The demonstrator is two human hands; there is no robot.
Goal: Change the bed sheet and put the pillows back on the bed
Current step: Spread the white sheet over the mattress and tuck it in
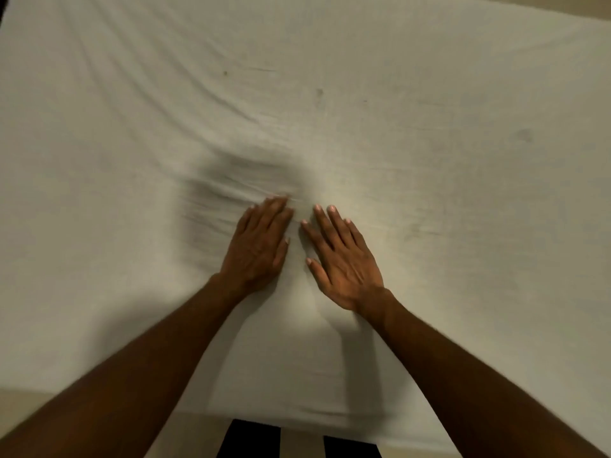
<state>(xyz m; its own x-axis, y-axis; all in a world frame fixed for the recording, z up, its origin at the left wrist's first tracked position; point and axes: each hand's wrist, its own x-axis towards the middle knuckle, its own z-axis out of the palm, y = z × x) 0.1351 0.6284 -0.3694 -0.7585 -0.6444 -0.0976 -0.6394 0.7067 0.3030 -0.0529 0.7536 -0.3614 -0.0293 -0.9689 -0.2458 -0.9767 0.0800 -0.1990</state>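
While the white bed sheet (429,77) lies spread across the bed, the person's left hand (259,246) and right hand (345,259) press flat on it just beside each other near the close edge, fingers straight and gripping nothing. A bunch of creases (228,190) sits just ahead of the left fingertips. Pushing forward with both palms could drive those folds deeper into the middle rather than out to an edge, and slack cloth might drag loose at a corner that is not tucked. Whether any corner is tucked cannot be told, as the sheet's edges are mostly out of frame. The pillows are nowhere in view. A few faint dark marks (319,92) on the cloth are too blurred to identify, and the dark shapes (248,438) below the near edge are cut off
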